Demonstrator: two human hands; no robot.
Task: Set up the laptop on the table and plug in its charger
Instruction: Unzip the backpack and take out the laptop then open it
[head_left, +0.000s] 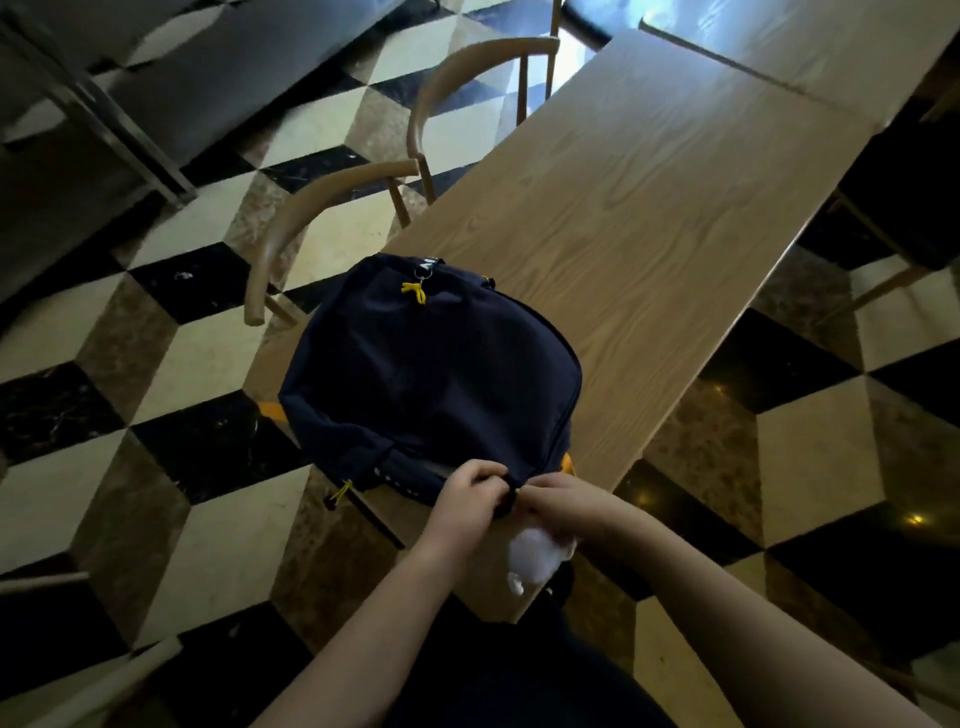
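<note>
A dark blue backpack (431, 374) lies flat on the near end of a long wooden counter (649, 208), its top edge turned toward the person. No laptop or charger shows; whether they are in the backpack cannot be told. Both hands meet at the near edge of the backpack: the left hand (470, 491) has its fingers curled over the dark fabric and grips it, and the right hand (558, 501) pinches at the same spot, just beside the left, where a bit of yellow shows. A yellow zipper cord (414, 292) sits near the far end of the backpack, and another yellow cord (340, 491) hangs off its near left corner. Something white and blurred (530, 558) lies under the right wrist. Two wooden chairs (322, 208) stand along the counter's left side on a checkered floor (156, 467).
</note>
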